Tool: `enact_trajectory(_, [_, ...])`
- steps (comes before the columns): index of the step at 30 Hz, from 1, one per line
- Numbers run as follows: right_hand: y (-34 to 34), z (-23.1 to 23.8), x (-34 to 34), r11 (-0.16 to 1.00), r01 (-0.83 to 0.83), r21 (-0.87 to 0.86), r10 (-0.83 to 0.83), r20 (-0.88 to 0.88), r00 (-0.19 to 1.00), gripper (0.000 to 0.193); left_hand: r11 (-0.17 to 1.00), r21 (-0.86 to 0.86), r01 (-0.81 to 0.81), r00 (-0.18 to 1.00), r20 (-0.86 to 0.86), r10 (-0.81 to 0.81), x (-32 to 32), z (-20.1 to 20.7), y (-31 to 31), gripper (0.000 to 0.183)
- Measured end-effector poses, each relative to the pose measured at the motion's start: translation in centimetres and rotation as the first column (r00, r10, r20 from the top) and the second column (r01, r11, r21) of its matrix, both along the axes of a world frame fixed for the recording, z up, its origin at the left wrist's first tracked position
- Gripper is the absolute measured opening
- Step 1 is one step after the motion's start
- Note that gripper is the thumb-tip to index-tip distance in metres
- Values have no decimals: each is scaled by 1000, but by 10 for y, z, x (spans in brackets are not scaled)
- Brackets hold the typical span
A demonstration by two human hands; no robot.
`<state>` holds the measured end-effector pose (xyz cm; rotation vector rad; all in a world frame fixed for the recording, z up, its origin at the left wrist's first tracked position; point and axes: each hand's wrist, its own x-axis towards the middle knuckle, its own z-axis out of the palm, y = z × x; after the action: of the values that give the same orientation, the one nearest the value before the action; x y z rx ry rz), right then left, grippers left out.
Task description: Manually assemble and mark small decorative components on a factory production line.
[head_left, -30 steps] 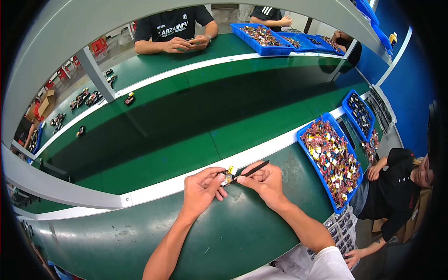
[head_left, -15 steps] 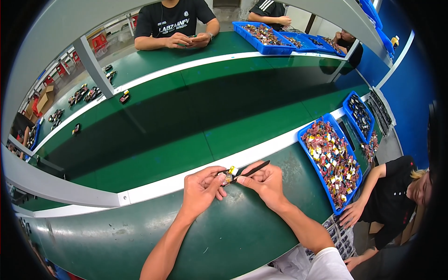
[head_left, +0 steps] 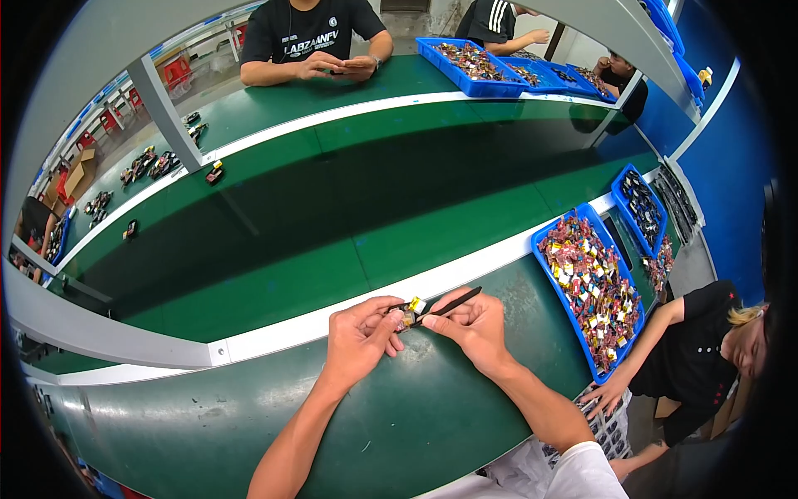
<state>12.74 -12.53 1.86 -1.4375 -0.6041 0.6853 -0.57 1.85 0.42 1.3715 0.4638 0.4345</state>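
Over the near edge of the green bench, my left hand point(head_left: 362, 334) pinches a small electronic assembly point(head_left: 405, 318) between thumb and fingers. A piece of yellow and white tape point(head_left: 416, 305) sticks up from its top, and a dark part shows at its left side. My right hand point(head_left: 472, 328) grips slim black tweezers point(head_left: 455, 301), slanting up to the right. Their lower end touches or lies right beside the assembly. The fingers cover much of the assembly, so its finer details cannot be made out.
At right stands a blue tray point(head_left: 539, 247) heaped with small wired boards, with a blue tray of black parts point(head_left: 638, 200) behind. A green conveyor belt point(head_left: 399, 241) runs beyond the white rail, carrying dark assemblies point(head_left: 215, 173). A co-worker's hand point(head_left: 611, 392) is near the tray; another person sits opposite.
The dark assemblies on the belt have shifted slightly left. The co-worker's hand at right has moved a little left, and a far person leans differently. My hands have barely moved.
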Motion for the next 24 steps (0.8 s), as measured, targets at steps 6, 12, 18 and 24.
enact_trajectory(6, [0,-1,0,1000,-9,-8,10,10,1000,12,1000,3,-5,1000,-4,5,-1,-1,0,21])
enact_trajectory(12, [0,0,-1,1000,-7,-9,7,14,1000,12,1000,20,-1,1000,-6,1,-1,1,0,20])
enact_trajectory(18, [-1,-1,-1,1000,-13,16,13,-4,1000,13,1000,9,12,999,-32,-12,-2,3,1,22])
enact_trajectory(24, [1,0,-1,999,7,40,-6,-19,1000,14,1000,-2,25,999,-24,-25,-2,5,2,23])
